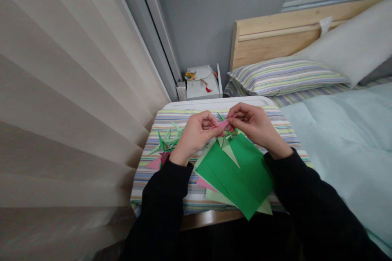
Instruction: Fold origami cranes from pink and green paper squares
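Between my two hands is a small folded piece of pink paper (223,123), held above the far part of the table. My left hand (197,132) pinches its left end between thumb and fingers. At its right end, my right hand (252,124) pinches it the same way. Below them lies a green paper sheet (235,175), on top of light green and pink sheets. A pale green folded paper piece (228,151) rests at that sheet's far edge. Several green folded paper pieces (167,138) are heaped left of my left hand, partly hidden by it.
The small table has a striped cloth (156,189) and a white far rim (214,102). Beyond it, a white stand (200,87) holds a round fan with a red tassel. A pleated curtain (76,110) borders the left; a bed (343,126) with pillows borders the right.
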Action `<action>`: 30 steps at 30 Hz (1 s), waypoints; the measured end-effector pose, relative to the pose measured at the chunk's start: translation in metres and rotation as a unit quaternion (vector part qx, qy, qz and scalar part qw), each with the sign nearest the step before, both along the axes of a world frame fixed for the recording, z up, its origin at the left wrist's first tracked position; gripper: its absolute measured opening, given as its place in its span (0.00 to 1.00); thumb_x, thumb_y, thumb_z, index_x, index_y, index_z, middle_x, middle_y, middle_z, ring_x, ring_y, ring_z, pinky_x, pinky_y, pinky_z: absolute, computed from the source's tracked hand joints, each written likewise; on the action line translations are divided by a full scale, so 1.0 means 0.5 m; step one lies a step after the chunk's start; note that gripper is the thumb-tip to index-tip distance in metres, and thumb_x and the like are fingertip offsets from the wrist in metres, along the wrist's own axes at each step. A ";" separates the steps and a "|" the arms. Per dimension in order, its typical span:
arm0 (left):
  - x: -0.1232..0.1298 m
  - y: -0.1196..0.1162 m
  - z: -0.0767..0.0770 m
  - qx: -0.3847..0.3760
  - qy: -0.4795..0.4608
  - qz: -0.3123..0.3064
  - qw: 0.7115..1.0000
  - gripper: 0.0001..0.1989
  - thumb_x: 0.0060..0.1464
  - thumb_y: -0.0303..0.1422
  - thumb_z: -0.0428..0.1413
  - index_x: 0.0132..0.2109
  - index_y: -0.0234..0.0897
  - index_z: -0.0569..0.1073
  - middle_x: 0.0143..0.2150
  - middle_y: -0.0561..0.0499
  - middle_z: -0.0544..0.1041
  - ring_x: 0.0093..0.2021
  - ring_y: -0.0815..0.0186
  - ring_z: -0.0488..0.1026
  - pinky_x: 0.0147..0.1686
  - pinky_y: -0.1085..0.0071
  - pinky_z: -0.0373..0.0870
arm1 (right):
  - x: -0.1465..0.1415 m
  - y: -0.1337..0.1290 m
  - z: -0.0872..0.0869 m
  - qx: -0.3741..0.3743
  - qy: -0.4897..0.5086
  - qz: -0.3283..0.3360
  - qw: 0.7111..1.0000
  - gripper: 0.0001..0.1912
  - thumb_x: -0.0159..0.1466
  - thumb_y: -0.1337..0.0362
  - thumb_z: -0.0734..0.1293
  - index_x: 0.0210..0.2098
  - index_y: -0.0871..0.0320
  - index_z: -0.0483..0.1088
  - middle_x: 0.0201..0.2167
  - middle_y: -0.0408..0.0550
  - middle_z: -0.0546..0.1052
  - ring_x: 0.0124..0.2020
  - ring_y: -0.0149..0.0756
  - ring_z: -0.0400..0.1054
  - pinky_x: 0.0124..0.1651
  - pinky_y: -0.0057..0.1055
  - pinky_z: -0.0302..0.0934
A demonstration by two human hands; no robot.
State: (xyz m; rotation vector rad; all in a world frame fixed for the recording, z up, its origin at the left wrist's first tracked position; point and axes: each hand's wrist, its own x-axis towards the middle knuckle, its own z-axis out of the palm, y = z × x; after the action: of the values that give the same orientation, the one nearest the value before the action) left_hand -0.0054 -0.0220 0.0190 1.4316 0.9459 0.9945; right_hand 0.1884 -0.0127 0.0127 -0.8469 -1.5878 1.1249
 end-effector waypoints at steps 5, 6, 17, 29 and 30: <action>-0.002 0.002 0.004 0.011 0.007 0.003 1.000 0.18 0.51 0.40 0.68 0.39 0.36 0.69 0.28 0.51 0.81 0.29 0.64 0.81 0.30 0.73 0.73 | -0.005 0.008 -0.004 0.000 0.029 -0.020 0.999 0.09 0.67 0.56 0.68 0.39 0.55 0.71 0.26 0.44 0.79 0.27 0.36 0.77 0.33 0.34 0.73; -0.003 0.003 0.002 0.016 0.012 0.009 1.000 0.18 0.51 0.40 0.68 0.39 0.36 0.70 0.28 0.51 0.81 0.29 0.64 0.81 0.30 0.74 0.73 | -0.005 0.010 -0.005 -0.002 0.041 -0.037 0.998 0.10 0.67 0.55 0.68 0.40 0.55 0.70 0.27 0.44 0.79 0.26 0.35 0.77 0.32 0.33 0.73; 0.007 0.002 0.000 0.022 -0.042 -0.001 0.999 0.18 0.52 0.39 0.68 0.41 0.37 0.68 0.35 0.51 0.81 0.32 0.64 0.82 0.37 0.70 0.79 | -0.018 -0.001 -0.001 -0.023 0.050 -0.026 0.998 0.14 0.60 0.55 0.76 0.33 0.57 0.72 0.23 0.41 0.75 0.21 0.31 0.72 0.24 0.29 0.68; 0.010 -0.003 0.000 0.025 -0.046 -0.065 0.997 0.21 0.56 0.36 0.65 0.51 0.40 0.63 0.32 0.54 0.80 0.30 0.65 0.81 0.33 0.71 0.79 | -0.023 -0.005 0.006 -0.045 0.091 -0.045 0.994 0.18 0.55 0.52 0.79 0.31 0.59 0.74 0.19 0.41 0.75 0.17 0.28 0.67 0.19 0.25 0.65; 0.010 -0.004 0.000 0.029 -0.042 -0.071 0.996 0.20 0.57 0.35 0.64 0.51 0.40 0.64 0.32 0.54 0.81 0.30 0.65 0.81 0.33 0.71 0.78 | -0.023 -0.006 0.007 -0.049 0.089 -0.046 0.994 0.18 0.54 0.52 0.79 0.31 0.59 0.75 0.19 0.41 0.75 0.17 0.28 0.67 0.19 0.25 0.65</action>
State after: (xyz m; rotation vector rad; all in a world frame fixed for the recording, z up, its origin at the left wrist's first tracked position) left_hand -0.0003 -0.0238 0.0192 1.4723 0.7483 0.9751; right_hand 0.1770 -0.0156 0.0163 -0.8501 -1.3432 1.1869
